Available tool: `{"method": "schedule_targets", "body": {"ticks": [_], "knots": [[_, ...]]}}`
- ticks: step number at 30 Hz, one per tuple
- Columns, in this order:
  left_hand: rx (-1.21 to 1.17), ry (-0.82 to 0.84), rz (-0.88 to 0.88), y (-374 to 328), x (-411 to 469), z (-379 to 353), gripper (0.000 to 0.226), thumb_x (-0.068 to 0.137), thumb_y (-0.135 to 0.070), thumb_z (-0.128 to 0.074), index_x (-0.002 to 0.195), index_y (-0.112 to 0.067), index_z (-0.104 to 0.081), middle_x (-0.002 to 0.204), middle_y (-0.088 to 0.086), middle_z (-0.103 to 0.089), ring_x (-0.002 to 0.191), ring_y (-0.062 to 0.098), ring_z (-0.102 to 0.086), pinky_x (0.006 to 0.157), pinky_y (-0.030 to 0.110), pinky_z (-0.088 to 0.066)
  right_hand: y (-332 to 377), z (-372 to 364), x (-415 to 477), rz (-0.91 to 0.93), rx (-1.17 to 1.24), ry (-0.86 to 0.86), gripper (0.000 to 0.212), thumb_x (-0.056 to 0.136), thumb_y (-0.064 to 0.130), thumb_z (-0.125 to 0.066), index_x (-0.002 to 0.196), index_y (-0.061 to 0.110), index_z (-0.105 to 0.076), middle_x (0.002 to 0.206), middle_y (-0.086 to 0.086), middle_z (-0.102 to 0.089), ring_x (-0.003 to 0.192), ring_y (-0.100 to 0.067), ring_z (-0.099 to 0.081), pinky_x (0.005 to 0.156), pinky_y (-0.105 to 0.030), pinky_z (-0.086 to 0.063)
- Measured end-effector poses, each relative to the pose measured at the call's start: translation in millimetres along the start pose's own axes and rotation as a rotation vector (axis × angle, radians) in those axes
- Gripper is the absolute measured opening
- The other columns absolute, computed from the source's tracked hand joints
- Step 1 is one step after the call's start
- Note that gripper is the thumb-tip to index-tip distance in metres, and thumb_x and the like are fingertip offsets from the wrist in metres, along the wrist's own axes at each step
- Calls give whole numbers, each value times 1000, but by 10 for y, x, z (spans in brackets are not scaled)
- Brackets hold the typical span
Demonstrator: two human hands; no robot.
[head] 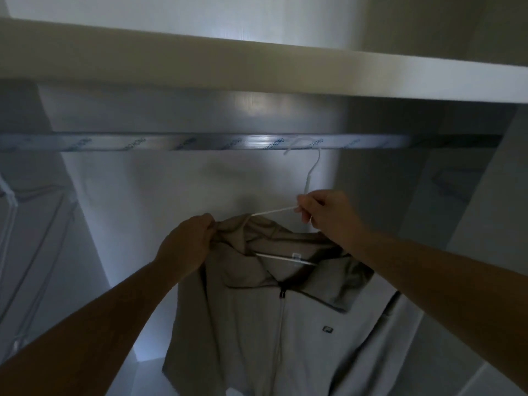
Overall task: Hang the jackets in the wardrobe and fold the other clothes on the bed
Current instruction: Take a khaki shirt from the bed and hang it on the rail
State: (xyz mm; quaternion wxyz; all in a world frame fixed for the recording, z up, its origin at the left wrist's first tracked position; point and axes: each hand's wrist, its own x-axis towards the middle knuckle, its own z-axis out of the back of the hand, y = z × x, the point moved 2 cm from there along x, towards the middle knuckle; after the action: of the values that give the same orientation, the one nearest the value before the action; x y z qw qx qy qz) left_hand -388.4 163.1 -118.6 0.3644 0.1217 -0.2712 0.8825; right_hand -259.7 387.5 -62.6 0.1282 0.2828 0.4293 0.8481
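Wardrobe [200,181] interior, dim light.

- Your left hand [187,241], centre of frame, has its fingers curled tight round a bunch of fabric at the jacket's collar edge.
- Your right hand [325,215], right of centre, pinches the sloping wire arm of the white hanger [310,172] just below its neck. The grip is narrow, thumb against fingertips.
- The jacket [257,324] is tan with a front zip and a small logo [327,328] on the chest. It hangs lower centre of frame, under both hands. The collar is draped over the hanger, whose lower bar shows inside the neck opening. The zip pull [282,294] sits near the top of the zip.
- The hanger's hook reaches up to the metal rail [171,142], which runs across the middle of the frame, and overlaps it right of centre. You can't tell from here whether it is seated on the rail or only in front of it.
- The rail carries printed lettering along its length.
- A pale shelf [200,61] spans the upper frame, above the rail.
- At the far left edge are faint wire shapes, too dark to identify.
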Motion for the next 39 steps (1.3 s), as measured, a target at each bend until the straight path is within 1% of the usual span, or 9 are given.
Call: {"method": "schedule_targets", "body": {"ticks": [6,17,20,22,25,30,33,36,39], "knots": [[-49,-125,76,-113,477,52,20,100,-16,-38,107,-6,-54,101,15,-54,96,30,-51,84,45,-45,197,95,515,-1,-93,-81,34,94,28,-56,64,16,-68,56,7,-62,39,6,-49,56,-18,-41],[-2,5,152,-29,492,-268,20,101,-16,-34,102,-5,-51,99,17,-52,92,31,-50,79,39,-43,-105,-100,641,-4,-105,-27,33,94,23,-56,63,16,-66,55,4,-60,42,-1,-50,61,-26,-45],[-2,5,147,-63,440,-312,19,101,-17,-36,103,-6,-51,96,14,-51,89,29,-49,76,37,-43,-94,-109,565,56,-338,-44,26,96,24,-51,81,11,-68,78,-4,-65,71,-17,-60,76,-33,-46],[17,14,141,-81,427,-295,16,100,-14,-38,101,-5,-52,94,15,-51,86,29,-50,73,37,-42,-84,-117,354,234,-609,-204,19,93,21,-50,103,13,-64,105,-8,-60,97,-25,-55,82,-33,-37],[32,24,128,-97,427,-265,7,96,-7,-43,93,-9,-48,90,15,-51,80,26,-47,68,33,-37,-279,-188,-114,389,-624,-323,13,85,13,-55,97,16,-60,98,-5,-57,89,-22,-53,77,-34,-36],[48,37,120,-143,439,-287,8,96,-4,-42,95,-6,-50,89,14,-50,79,25,-46,68,30,-34,-968,-508,-593,-72,-417,16,16,93,15,-49,77,17,-51,67,0,-53,60,-16,-51,60,-33,-44],[52,22,117,-144,438,-321,12,97,-4,-40,99,-4,-52,88,13,-49,78,26,-46,68,31,-33,-1099,-720,-611,-377,-189,66,28,94,26,-52,69,15,-50,64,1,-54,63,-18,-56,64,-31,-47],[43,3,107,-142,415,-338,14,97,-3,-40,101,-2,-53,89,16,-52,78,28,-49,67,31,-34,-1071,-864,-580,-802,461,14,25,94,35,-57,82,12,-60,75,-5,-65,62,-18,-64,51,-26,-52],[32,-10,117,-130,386,-343,14,96,-3,-41,101,-3,-54,89,15,-51,77,27,-47,67,29,-32,-997,-876,-572,-838,657,-79,15,96,16,-52,85,10,-60,67,-3,-64,42,-9,-57,45,-18,-45]]}}
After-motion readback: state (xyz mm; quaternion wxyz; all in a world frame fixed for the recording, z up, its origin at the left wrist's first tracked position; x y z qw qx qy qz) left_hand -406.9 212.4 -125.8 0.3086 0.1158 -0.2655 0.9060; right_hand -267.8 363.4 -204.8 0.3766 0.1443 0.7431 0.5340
